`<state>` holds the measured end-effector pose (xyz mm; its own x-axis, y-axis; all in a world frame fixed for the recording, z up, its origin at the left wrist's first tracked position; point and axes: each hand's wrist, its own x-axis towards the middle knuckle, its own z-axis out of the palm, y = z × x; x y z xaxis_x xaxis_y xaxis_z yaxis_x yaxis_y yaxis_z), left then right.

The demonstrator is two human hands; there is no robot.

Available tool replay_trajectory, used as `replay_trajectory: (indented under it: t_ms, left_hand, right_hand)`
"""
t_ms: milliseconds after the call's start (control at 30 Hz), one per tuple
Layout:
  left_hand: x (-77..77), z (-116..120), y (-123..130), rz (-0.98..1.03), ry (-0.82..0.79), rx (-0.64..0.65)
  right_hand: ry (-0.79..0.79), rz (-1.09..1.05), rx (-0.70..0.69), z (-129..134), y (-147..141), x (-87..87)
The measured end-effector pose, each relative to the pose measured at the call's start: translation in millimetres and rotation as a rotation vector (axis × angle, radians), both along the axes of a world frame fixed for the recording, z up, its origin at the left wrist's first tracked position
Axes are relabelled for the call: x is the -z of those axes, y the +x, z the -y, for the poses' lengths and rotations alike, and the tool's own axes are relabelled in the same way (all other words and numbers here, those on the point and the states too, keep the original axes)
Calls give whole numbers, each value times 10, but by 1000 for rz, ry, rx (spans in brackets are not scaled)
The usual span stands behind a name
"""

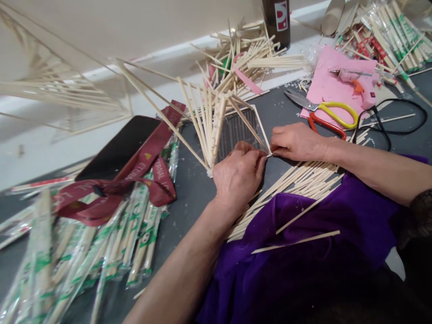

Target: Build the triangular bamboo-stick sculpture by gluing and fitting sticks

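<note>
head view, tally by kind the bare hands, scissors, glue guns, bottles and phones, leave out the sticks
Bare hands: 2, left hand and right hand, both at the stick frame
Scissors: 1
Glue gun: 1
Dark bottle: 1
Black phone: 1
Total: 6
</note>
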<state>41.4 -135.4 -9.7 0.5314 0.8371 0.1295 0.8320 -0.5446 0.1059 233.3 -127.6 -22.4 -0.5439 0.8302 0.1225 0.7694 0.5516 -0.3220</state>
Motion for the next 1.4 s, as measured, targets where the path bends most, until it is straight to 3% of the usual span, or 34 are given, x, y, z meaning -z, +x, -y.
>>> replay_trajectory:
  t_ms: [533, 1400]
  left_hand:
    - [44, -72, 7, 169, -107, -20]
    - [38, -101, 10, 253, -168, -15]
  right_hand:
    - [65, 79, 41, 15, -44, 15]
    - [98, 42, 11, -35, -83, 65]
